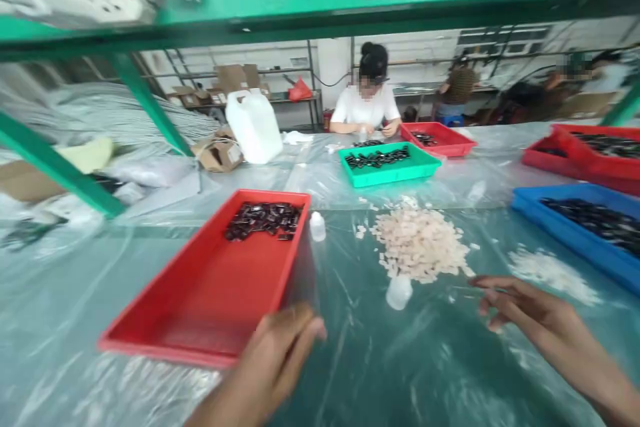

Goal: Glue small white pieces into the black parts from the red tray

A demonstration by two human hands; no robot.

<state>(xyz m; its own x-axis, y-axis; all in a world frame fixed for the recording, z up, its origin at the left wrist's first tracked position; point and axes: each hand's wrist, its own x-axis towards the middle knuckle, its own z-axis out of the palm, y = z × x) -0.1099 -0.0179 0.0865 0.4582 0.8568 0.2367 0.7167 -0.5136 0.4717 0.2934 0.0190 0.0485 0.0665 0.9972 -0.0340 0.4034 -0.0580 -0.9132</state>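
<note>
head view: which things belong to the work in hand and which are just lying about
Likely part of the work, around left hand and right hand:
near red tray
black parts in it
heap of pale pieces
small capped bottle
translucent container

Apparently just lying about:
white plastic jug
cardboard box beside it
white power strip
red plastic bag

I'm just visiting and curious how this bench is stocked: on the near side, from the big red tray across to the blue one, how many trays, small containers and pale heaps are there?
Trays: 2 (red tray, blue tray)
Small containers: 2 (white bottle, translucent pot)
Pale heaps: 2 (larger heap, smaller heap)
Total: 6
</note>
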